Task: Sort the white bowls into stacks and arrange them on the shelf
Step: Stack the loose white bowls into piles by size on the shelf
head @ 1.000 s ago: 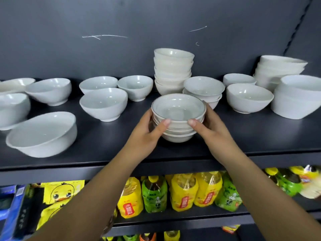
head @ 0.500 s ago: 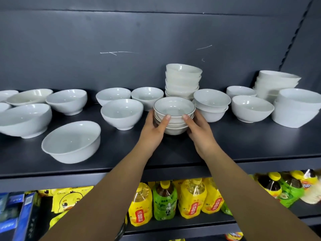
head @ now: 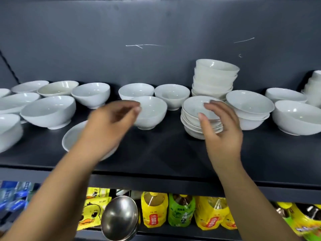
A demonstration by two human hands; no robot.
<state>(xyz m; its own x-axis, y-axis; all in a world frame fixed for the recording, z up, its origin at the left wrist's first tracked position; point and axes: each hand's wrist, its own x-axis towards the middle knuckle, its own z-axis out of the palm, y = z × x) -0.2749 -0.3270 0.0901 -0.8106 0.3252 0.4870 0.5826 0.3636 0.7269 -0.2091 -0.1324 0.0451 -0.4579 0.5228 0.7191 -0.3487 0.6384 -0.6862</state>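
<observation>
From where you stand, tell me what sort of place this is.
Most likely a shop, or its stockroom. A dark shelf carries many loose white bowls, singly and in stacks. Beneath it stand rows of bottled drinks and yellow duck-print packets, like goods on sale.

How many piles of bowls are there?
4. A tall pile at the back, a gold-rimmed pile by the right hand, a short pile right of that, and a cut-off pile at the far right. Left blur may hide more.

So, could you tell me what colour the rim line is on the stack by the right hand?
A thin brownish line on the white stack, seen in the head view.
</observation>
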